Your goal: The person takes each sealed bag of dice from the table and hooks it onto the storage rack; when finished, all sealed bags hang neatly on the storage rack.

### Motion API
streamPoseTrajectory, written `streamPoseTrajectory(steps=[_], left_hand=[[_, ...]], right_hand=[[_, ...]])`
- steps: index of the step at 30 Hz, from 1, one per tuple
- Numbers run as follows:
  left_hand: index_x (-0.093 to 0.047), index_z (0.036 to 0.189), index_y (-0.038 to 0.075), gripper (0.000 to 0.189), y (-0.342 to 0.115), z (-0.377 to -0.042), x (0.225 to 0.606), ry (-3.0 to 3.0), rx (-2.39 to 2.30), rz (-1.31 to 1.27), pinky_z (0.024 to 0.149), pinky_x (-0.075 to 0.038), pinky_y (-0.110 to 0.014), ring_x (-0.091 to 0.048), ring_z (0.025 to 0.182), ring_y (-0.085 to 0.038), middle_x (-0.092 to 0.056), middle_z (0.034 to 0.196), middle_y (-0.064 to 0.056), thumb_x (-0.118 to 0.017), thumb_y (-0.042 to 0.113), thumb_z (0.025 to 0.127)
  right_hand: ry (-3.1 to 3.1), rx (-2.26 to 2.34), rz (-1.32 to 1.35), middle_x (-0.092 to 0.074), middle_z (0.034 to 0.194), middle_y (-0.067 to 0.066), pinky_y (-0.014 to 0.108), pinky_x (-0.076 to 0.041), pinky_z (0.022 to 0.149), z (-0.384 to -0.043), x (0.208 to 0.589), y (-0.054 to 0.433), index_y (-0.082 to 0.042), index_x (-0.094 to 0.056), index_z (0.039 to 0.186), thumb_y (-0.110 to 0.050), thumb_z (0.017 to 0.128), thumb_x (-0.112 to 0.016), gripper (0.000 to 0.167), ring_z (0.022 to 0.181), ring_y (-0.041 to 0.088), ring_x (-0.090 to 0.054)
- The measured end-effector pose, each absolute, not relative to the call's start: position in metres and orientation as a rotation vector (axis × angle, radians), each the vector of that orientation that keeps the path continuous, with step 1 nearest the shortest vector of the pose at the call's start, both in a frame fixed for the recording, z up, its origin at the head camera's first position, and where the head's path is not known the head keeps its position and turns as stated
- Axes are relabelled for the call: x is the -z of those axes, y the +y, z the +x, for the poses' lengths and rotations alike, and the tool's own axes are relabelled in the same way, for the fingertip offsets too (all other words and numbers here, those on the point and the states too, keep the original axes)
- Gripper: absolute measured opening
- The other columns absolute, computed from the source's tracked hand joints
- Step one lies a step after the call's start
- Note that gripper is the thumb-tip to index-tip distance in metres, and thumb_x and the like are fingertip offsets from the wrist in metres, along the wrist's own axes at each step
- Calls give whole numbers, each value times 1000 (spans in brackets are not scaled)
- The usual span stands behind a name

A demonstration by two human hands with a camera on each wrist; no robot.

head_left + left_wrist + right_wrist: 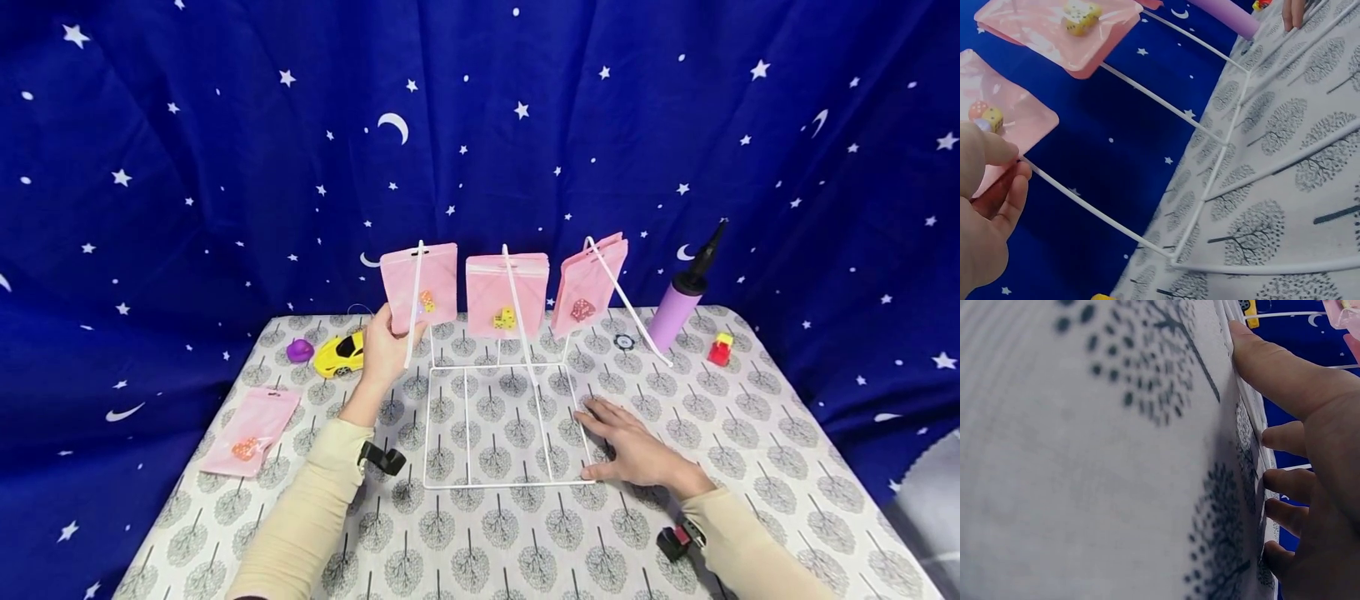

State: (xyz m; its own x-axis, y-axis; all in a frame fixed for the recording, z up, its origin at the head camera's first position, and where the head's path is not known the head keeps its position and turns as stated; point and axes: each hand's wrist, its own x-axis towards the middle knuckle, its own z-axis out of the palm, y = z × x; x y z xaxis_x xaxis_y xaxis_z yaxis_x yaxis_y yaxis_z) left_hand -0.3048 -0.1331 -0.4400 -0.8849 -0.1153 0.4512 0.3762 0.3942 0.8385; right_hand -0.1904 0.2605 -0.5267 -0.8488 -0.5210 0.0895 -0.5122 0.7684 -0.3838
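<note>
A white wire display rack (517, 484) stands on the table, with pink zip bags of dice on its slanted prongs. At the left prong my left hand (386, 348) pinches the lower edge of a pink bag (441, 275) between thumb and fingers, seen close in the left wrist view. Yellow and orange dice show through that bag. The middle pink bag (486, 292) holds yellow dice, and the right pink bag (600, 279) holds red ones. My right hand (633, 446) rests with spread fingers at the right side of the rack's base, thumb near its front corner.
Another pink bag (262, 415) with orange dice lies flat at the left. Behind it are a purple toy duck (300, 351) and a yellow toy car (337, 358). A purple hand pump (673, 317) and a small red-and-yellow toy (720, 350) stand at the back right.
</note>
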Motion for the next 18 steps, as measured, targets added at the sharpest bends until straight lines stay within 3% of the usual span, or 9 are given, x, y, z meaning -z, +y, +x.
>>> streamPoseTrajectory(steps=[5,12,18], left_hand=[[-61,111,-6,34,-135,-306,448,-2223,1625,-219,81,-60,-28,-70,90,-31,-71,101,-24,-76,6,82],[-63,106,-1,27,-149,-303,460,-2247,1598,-164,77,-57,-17,-64,79,-12,-70,94,-16,-74,3,82],[-63,108,-2,31,-171,-290,467,-2238,1604,-179,75,-56,-16,-63,83,-16,-68,100,-19,-76,2,80]], right_hand=[[2940,624,-861,-27,156,26,67,-20,113,-190,527,261,-5,-42,147,-56,71,-78,98,142,48,-24],[2940,623,-862,-27,156,26,68,-20,113,-190,526,261,-5,-42,147,-57,71,-77,99,142,48,-24],[2935,627,-854,-27,156,26,67,-19,113,-190,526,261,-5,-41,147,-57,71,-77,99,142,48,-24]])
